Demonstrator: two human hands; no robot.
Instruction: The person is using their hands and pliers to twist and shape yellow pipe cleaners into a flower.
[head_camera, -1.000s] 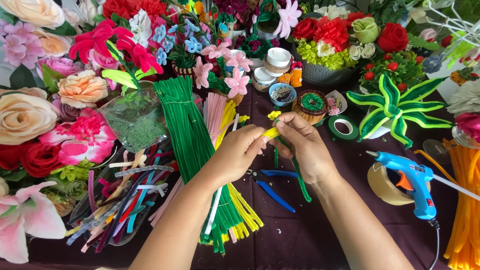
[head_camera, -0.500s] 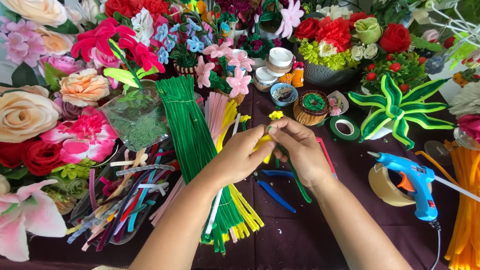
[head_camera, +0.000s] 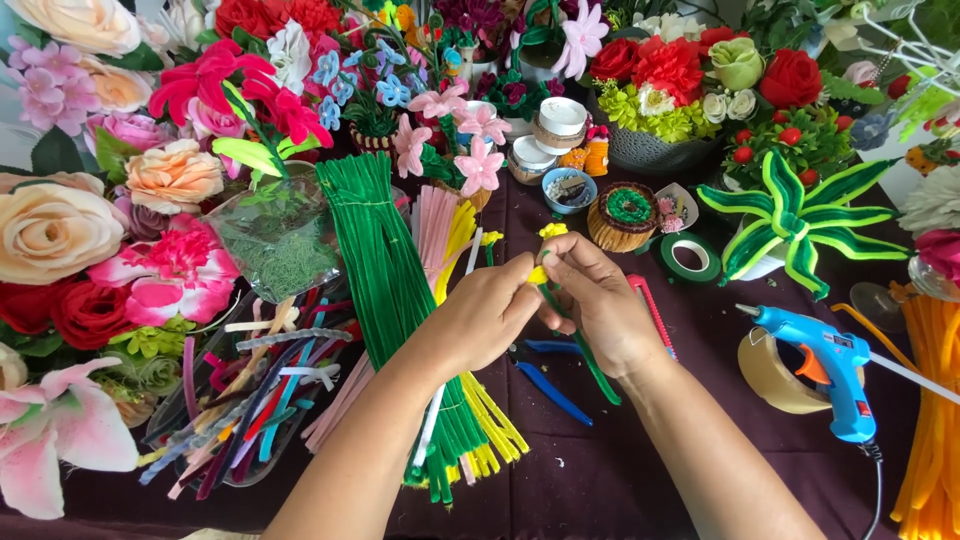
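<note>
My left hand (head_camera: 487, 308) and my right hand (head_camera: 597, 296) meet over the middle of the dark table and pinch a small yellow pipe-cleaner flower (head_camera: 540, 272) on a green stem (head_camera: 590, 360). The stem runs down and to the right below my right hand. A bundle of green pipe cleaners (head_camera: 385, 290) lies under my left forearm, with pink and yellow pipe cleaners (head_camera: 445, 225) beside it. Blue-handled pliers (head_camera: 545, 385) lie on the table just below my hands.
A blue glue gun (head_camera: 825, 365) rests on a tape roll (head_camera: 770, 375) at the right. Orange pipe cleaners (head_camera: 935, 400) line the right edge. A clear tray of mixed pipe cleaners (head_camera: 240, 395) sits left. Artificial flowers (head_camera: 120, 190), small jars (head_camera: 560, 125) and green tape (head_camera: 690, 257) crowd the back.
Both hands have stayed together over the same spot, fingers shifting slightly around the yellow flower. Nothing else has moved.
</note>
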